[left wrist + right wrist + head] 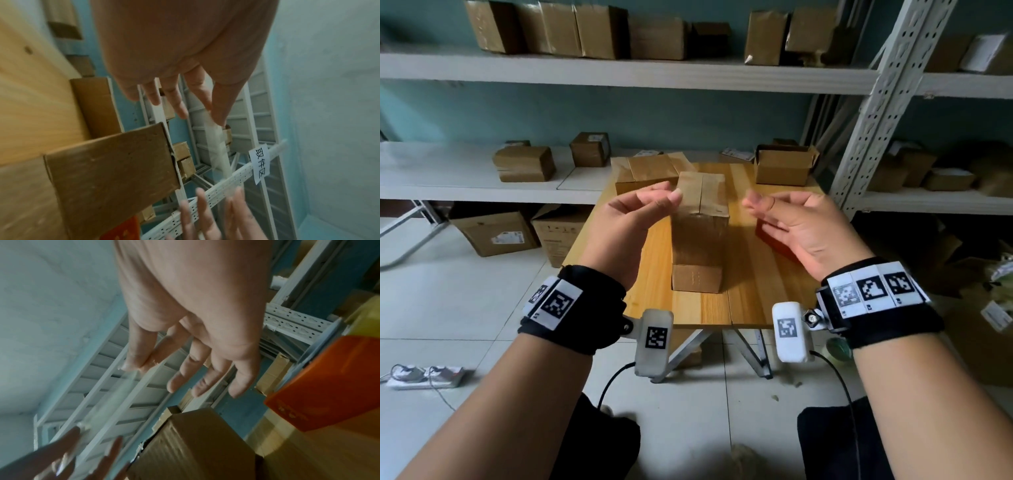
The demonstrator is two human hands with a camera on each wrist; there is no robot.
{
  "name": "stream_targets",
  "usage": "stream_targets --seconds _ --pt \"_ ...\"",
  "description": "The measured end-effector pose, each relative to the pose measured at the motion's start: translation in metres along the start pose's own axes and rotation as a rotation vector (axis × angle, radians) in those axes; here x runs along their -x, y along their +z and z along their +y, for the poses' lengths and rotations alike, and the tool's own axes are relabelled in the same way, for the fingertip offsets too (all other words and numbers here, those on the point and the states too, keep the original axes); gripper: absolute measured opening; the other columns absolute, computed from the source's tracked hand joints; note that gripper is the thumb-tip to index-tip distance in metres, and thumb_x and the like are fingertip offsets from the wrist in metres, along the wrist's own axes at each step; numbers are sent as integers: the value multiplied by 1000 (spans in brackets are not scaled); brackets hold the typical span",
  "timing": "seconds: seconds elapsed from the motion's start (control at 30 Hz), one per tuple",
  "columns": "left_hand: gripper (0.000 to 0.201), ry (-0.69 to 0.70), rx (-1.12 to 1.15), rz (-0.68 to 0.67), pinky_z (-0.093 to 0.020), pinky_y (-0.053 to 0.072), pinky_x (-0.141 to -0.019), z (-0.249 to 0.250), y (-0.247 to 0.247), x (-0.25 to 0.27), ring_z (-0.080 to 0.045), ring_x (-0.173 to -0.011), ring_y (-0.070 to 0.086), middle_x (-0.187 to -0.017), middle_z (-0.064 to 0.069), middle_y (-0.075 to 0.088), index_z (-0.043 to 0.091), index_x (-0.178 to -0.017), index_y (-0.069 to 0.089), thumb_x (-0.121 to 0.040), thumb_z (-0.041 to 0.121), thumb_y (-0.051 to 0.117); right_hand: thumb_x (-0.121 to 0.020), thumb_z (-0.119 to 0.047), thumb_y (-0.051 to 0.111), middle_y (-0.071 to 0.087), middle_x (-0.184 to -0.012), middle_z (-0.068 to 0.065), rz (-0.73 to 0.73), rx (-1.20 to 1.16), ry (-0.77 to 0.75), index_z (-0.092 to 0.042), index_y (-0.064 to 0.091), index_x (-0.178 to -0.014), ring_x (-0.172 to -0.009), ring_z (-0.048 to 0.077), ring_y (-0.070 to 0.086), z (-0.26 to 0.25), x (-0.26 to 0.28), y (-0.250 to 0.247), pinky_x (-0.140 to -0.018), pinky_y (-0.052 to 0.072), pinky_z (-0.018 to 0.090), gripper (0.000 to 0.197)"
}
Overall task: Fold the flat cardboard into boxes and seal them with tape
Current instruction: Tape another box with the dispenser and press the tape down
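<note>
A folded cardboard box point(700, 233) stands upright in the middle of the wooden table point(756, 291), its top flaps meeting in a seam. Both hands hover above its top, palms facing each other. A strip of clear tape point(218, 151) stretches between them; it is nearly invisible in the head view. My left hand point(667, 195) pinches one end between thumb and fingertip point(216, 116). My right hand point(755, 205) pinches the other end point(135, 366), its other fingers spread. The tape point(111, 399) hangs over the box point(195, 443), apart from it.
An orange-red object point(774, 240) lies on the table under my right hand. Closed boxes point(650, 171) and an open box point(784, 164) stand at the table's far edge. Shelves with parcels run behind; a white rack upright point(873, 113) rises at right. Cartons point(496, 233) sit on the floor.
</note>
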State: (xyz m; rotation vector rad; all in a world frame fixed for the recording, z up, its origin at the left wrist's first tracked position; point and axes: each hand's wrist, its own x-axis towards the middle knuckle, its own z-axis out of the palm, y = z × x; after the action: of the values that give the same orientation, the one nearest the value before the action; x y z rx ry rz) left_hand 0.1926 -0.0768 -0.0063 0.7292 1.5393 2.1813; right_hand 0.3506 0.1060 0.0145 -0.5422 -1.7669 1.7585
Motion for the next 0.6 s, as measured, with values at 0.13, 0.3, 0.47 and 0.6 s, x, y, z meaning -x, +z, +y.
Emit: stream_targets --seconds 0.13,0.3,0.47,0.6 --pt "13 129 32 -6 -32 57 -88 0 -1 9 -22 -95 72 -95 -10 78 12 -91 78 -82 18 84 -66 -41 91 81 -90 8 49 125 -159 -20 82 -84 -95 23 77 -1 8 0 -102 58 44 29" --pt "41 197 49 68 -37 60 -90 2 -3 12 -20 -89 71 -87 -5 78 15 -117 74 -78 13 86 -79 -24 89 81 -87 5 100 198 -259 -16 82 -94 -88 23 78 -1 16 5 -95 62 43 18" --pt "37 173 -25 81 -35 61 -85 -2 -10 14 -20 -87 72 -91 -8 79 9 -111 78 -77 21 88 -78 -29 91 81 -86 1 145 247 -270 -14 80 -111 -87 18 79 5 17 14 -98 61 48 38" --pt "19 174 -104 92 -29 57 -74 -4 -15 12 -19 -84 68 -86 -6 76 14 -97 80 -83 26 86 -69 -42 90 81 -88 0 131 250 -207 -19 78 -106 -94 17 78 9 14 18 -102 57 51 45"
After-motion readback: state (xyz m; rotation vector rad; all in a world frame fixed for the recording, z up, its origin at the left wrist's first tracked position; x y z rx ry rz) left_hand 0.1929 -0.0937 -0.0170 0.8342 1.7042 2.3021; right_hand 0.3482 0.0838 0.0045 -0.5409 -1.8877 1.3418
